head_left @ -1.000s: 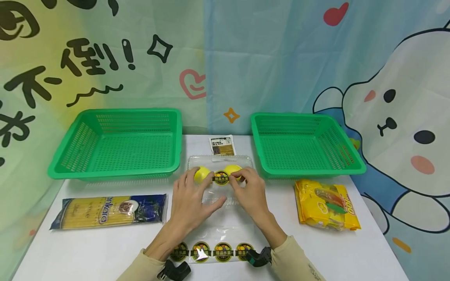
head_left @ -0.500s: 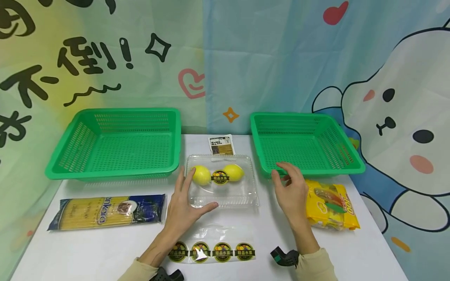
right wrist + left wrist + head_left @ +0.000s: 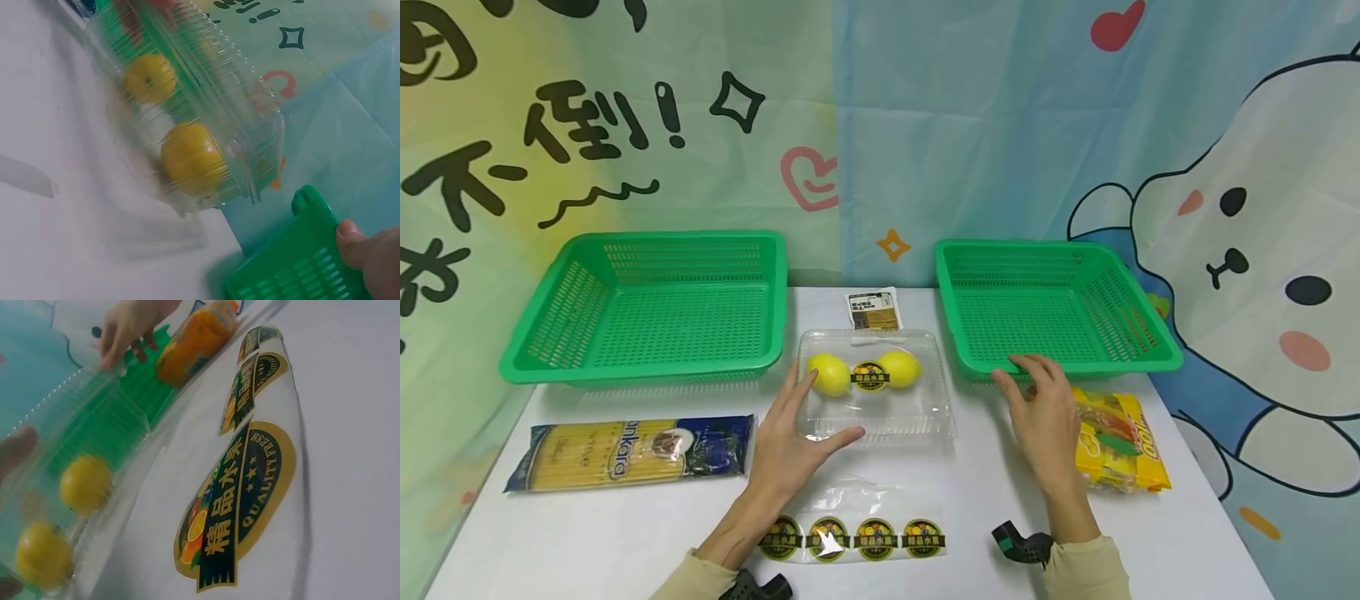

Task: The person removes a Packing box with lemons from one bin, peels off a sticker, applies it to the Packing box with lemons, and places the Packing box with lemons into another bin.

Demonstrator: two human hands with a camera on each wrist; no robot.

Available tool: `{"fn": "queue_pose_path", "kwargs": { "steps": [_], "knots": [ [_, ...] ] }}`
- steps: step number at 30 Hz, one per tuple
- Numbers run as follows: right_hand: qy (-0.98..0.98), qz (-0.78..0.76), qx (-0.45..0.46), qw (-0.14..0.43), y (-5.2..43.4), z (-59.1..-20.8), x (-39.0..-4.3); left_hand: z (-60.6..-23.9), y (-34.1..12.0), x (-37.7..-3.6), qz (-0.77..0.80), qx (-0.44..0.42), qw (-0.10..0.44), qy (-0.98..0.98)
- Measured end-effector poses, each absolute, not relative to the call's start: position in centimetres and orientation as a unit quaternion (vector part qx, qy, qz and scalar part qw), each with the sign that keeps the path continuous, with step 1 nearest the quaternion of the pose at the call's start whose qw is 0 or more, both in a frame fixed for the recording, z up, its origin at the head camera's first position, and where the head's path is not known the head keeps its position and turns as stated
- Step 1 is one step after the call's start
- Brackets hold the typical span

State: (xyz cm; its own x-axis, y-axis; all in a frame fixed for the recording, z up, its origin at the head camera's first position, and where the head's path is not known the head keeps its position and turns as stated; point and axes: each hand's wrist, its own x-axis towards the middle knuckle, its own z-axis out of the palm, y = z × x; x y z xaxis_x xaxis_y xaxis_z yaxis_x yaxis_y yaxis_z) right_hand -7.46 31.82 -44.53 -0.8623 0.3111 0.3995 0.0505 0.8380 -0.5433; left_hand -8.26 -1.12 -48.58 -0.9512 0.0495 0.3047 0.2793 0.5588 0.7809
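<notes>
Left hand spread, empty, fingertips at the left edge of a clear rectangular plastic box. Right hand loosely bent, empty, at the front rim of a green perforated plastic basket (contact uncertain). Box sits on the white table, two yellow lemons inside, round black-and-gold sticker on top.

A: anywhere to slip through here?
B: yeah, decent gap between the clear container and the right hand. the yellow bag blocks right of that hand, rim of the right basket ahead.
A: and the left hand?
B: kinda boxed in tbh: pasta pack on its left, container on its right, corner of the left basket ahead.
</notes>
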Motion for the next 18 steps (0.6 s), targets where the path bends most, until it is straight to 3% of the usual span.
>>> {"fn": "queue_pose_path", "kwargs": {
  "steps": [11, 18],
  "knots": [
    [-0.926, 0.262, -0.091, 0.255, 31.87, -44.87, -7.58, -49.0, -1.06, -8.36, -0.463, -0.11, 0.224, -0.851],
    [-0.927, 0.259, -0.097, 0.253, 31.93, -44.95, -7.64, -48.85, -1.19, -8.38, -0.46, -0.106, 0.239, -0.849]
  ]
}}
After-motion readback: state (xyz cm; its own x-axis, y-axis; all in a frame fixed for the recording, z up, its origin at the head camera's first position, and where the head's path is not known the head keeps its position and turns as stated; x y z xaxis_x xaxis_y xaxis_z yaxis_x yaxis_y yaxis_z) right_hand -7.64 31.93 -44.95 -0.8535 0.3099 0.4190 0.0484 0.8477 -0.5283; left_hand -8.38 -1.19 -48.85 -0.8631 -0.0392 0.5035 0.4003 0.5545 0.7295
